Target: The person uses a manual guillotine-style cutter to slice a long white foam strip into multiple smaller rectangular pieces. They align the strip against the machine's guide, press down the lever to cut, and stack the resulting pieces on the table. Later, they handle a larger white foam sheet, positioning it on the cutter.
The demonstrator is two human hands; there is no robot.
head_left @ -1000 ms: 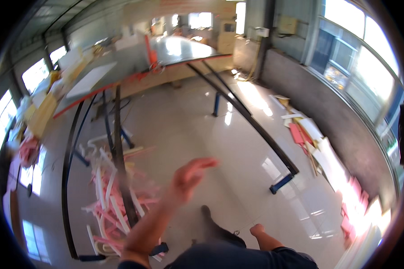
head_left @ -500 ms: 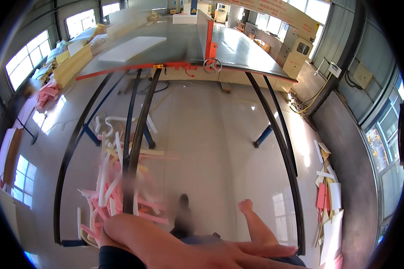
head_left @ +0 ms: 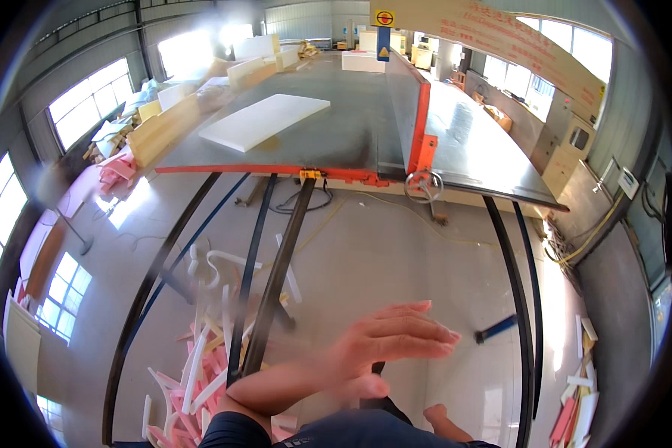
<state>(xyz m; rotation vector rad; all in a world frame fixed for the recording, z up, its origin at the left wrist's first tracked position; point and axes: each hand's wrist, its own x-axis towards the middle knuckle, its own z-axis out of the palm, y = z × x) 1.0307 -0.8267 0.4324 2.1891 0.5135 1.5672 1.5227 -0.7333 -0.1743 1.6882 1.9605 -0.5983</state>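
Note:
In the middle of the view, in front of the table's near edge, my left hand is raised with its fingers stretched out and its thumb apart. It holds nothing and points to the right. My right hand hangs low by my body, small and rounded like a fist, with nothing visible in it. Both hands are away from the big dark-topped machine table. A white foam board lies flat on the table's left half. A small handwheel sits below the upright red-edged fence.
Pink and white foam offcuts are heaped on the floor at the lower left, around dark slanting bars. More offcuts lean by the right wall. Stacked boards line the left side. A yellow cable trails at the right.
My left hand has swung up and forward from the lower edge, fingers still extended. My right hand has dropped lower in view. The view has tilted and turned, shifting the table down and rightward.

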